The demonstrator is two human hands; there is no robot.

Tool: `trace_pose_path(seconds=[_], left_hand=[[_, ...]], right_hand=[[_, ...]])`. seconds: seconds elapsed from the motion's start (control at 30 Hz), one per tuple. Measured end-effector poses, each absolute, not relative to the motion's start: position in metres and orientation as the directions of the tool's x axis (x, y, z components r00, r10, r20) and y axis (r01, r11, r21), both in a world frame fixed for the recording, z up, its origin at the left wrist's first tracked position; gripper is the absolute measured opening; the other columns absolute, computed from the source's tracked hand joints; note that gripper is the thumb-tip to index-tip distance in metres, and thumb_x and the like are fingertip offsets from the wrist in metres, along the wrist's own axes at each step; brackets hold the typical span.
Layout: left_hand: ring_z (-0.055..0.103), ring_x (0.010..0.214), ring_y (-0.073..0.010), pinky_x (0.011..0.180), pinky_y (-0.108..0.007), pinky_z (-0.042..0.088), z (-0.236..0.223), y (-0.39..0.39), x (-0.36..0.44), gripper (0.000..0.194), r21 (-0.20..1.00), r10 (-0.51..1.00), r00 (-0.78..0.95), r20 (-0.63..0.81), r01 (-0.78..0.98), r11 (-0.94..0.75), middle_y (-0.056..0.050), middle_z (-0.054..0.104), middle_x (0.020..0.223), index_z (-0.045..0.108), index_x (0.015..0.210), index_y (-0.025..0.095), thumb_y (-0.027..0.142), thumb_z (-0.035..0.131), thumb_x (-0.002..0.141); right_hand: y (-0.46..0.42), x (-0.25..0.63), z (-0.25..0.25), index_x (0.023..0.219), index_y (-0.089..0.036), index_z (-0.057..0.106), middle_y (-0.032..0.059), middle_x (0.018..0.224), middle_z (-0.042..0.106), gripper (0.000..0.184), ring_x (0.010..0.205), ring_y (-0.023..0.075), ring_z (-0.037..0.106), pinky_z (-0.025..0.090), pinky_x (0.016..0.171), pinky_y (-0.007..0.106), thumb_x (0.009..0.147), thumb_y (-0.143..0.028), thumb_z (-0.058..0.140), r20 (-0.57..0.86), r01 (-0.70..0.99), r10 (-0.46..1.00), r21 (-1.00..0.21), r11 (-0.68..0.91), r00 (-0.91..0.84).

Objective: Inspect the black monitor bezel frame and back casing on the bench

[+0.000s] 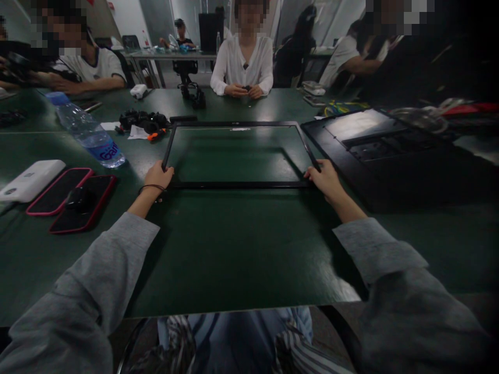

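Note:
A thin black rectangular frame [237, 185], like a monitor bezel, spans the space between my hands above the green table [241, 249]. Through its hollow middle the tabletop shows. My left hand [159, 177] grips its left side near the close corner, fingers wrapped round the edge. On the opposite side, my right hand [323, 179] pinches the frame near its close right corner. The near bar casts a shadow on the table below. To the right of my right hand lies a large black panel [343, 166] with a pale shiny area, seemingly the back part of a screen.
At left stand a tilted-looking water bottle [91, 130], a white power bank [33, 179] and two red-edged phones [88, 221], with a small black object on top. Black gear [142, 120] lies behind the frame. Across the table sits a person in white [249, 62]; others sit at both sides.

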State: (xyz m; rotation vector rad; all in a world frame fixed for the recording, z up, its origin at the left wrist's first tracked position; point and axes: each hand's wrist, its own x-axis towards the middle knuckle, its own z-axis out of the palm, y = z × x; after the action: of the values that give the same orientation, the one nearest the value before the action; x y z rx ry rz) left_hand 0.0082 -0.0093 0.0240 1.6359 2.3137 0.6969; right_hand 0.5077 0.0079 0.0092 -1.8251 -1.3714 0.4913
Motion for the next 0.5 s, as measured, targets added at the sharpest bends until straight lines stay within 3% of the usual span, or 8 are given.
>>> trace_pose_path(seconds=[0.5], left_hand=[[0.066, 0.11, -0.0292, 0.095, -0.04, 0.049, 0.0225, -0.0085, 0.0069, 0.036, 0.492, 0.929, -0.36, 0.086, 0.826, 0.275, -0.012, 0.073, 0.109, 0.063, 0.117, 0.019, 0.035, 0.052, 0.086]], right_hand=[[0.0072, 0.5061, 0.009, 0.124, -0.018, 0.055, 0.0038, 0.078, 0.066, 0.046, 0.074, 0.0218, 0.063, 0.052, 0.083, 0.042, 0.078, -0.02, 0.056, 0.145, 0.618, 0.927, -0.779, -0.108, 0.345]])
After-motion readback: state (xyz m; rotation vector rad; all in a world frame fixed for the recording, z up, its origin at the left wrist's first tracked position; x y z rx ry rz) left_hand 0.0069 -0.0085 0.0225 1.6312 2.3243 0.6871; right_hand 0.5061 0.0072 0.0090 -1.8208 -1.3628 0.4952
